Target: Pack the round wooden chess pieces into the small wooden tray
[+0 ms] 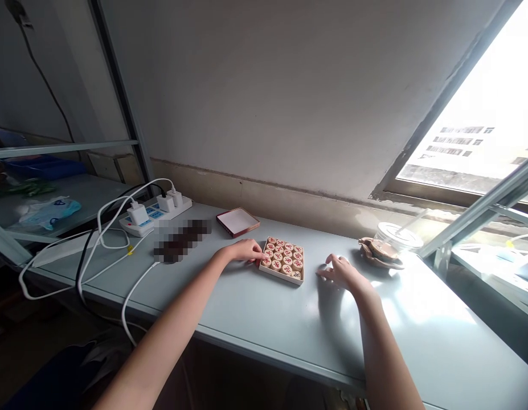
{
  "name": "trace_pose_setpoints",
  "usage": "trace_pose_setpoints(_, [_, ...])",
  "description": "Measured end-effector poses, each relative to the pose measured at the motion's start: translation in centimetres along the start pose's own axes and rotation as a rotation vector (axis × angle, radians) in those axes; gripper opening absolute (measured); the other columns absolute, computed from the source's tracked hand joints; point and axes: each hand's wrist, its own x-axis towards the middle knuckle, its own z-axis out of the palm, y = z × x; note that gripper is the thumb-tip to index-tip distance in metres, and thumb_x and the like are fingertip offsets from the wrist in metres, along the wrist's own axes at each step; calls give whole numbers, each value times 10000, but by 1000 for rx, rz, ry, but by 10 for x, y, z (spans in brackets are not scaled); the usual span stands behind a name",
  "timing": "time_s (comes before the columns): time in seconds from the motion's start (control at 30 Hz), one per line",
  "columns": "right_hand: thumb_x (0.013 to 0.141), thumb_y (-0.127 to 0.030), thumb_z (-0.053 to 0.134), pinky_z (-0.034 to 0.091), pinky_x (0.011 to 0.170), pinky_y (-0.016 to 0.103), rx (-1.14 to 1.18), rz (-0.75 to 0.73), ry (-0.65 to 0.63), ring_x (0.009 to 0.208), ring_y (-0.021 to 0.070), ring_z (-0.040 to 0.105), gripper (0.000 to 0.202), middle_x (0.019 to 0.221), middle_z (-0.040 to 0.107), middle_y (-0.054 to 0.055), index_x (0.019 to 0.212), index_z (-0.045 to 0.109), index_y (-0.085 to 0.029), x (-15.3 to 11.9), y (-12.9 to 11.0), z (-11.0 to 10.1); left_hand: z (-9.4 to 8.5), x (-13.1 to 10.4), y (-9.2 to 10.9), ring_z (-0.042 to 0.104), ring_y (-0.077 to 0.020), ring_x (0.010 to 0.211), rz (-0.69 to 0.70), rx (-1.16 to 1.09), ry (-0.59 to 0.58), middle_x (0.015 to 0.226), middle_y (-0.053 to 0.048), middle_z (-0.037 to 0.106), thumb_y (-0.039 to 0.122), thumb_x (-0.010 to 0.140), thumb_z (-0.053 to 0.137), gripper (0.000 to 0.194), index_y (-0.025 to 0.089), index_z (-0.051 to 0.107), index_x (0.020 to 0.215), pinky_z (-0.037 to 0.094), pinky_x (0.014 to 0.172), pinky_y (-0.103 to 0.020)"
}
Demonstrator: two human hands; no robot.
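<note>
A shallow box [282, 277] of round wooden Chinese chess pieces [287, 259] lies on the grey metal tabletop. Its pieces stand in rows; most visible ones bear red characters, and the one at the near right corner is dark. My left hand [243, 250] grips the left edge of this box, its fingertips at the rim beside the pieces. Right of the box, my right hand [339, 271] hovers just over the table or touches it; which one I cannot tell. Its thumb and forefinger are apart with nothing between them. Behind the box rests the open box lid [238, 221], pale inside.
A white power strip [159, 215] with chargers and looping cables occupies the left, beside a pixelated dark object [180, 242]. To the right are a brown, leaf-shaped dish [380, 253] and a clear plastic cup [398, 236]. Wall and window border the back.
</note>
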Motion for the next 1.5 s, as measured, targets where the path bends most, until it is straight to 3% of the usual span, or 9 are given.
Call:
trace_pose_setpoints(0.2, [786, -245, 579, 437, 648, 242, 61, -122, -38, 726, 147, 584, 72, 833, 635, 55, 805, 593, -177, 3, -6, -7, 0, -1, 1, 390, -93, 516, 4, -17, -4, 565, 0, 530, 683, 698, 545, 553, 151, 690, 735, 278, 548, -256])
trace_pose_setpoints(0.37, [805, -362, 578, 458, 691, 266, 304, -353, -20, 790, 159, 602, 196, 887, 667, 35, 926, 635, -218, -8, -23, -25, -1, -1, 4, 344, -83, 485, 21, -24, 38, 513, 22, 473, 653, 709, 548, 518, 148, 611, 615, 252, 524, -259])
trace_pose_setpoints(0.53, [753, -401, 642, 448, 694, 255, 454, -531, -155, 815, 152, 590, 227, 867, 663, 8, 895, 650, -224, -16, -40, -29, -5, 1, 7, 436, -116, 571, 67, 79, 391, 564, 9, 512, 481, 814, 460, 400, 156, 602, 628, 313, 586, -258])
trace_pose_setpoints(0.73, [716, -279, 670, 430, 761, 265, 431, -613, -238, 860, 152, 556, 151, 927, 640, 8, 853, 657, -217, -15, -47, -19, -8, 8, -14, 498, -256, 1107, 9, 467, 904, 1144, -109, 598, 280, 843, 468, 297, 172, 550, 1107, 392, 934, -374])
trace_pose_setpoints(0.83, [712, -262, 671, 430, 756, 267, 414, -621, -233, 849, 149, 546, 156, 938, 626, 11, 862, 670, -221, -15, -48, -17, -6, 10, -28, 451, -296, 1216, -77, 588, 912, 1307, -156, 510, 252, 841, 484, 406, 148, 490, 1233, 370, 999, -431])
trace_pose_setpoints(0.93, [721, -271, 663, 433, 761, 273, 422, -636, -256, 832, 151, 543, 149, 902, 631, 11, 859, 677, -217, -15, -48, -17, -5, 8, -35, 415, -316, 1274, -153, 664, 829, 1338, -153, 508, 226, 846, 470, 307, 165, 596, 1119, 358, 1014, -445])
trace_pose_setpoints(1.23, [810, -334, 583, 410, 684, 242, 460, -615, -184, 756, 124, 525, 155, 862, 642, 4, 847, 658, -204, -19, -51, -22, -11, 0, -23, 645, -292, 849, -243, 698, 685, 856, -160, 702, 212, 889, 409, 261, 146, 658, 931, 420, 744, -354])
trace_pose_setpoints(1.37, [852, -397, 525, 415, 690, 254, 513, -559, 34, 725, 126, 525, 229, 841, 630, 10, 873, 642, -201, -12, -52, -15, -9, -2, -3, 641, -249, 859, -84, 454, 872, 957, -118, 702, 307, 921, 376, 286, 184, 621, 1003, 418, 723, -318])
trace_pose_setpoints(1.5, [859, -475, 493, 431, 719, 272, 591, -417, 231, 736, 137, 538, 378, 953, 634, 34, 1117, 596, -220, -4, -49, -9, -7, -5, 28, 622, -213, 918, 225, -167, 900, 1003, -92, 686, 474, 845, 503, 349, 169, 589, 992, 459, 803, -296])
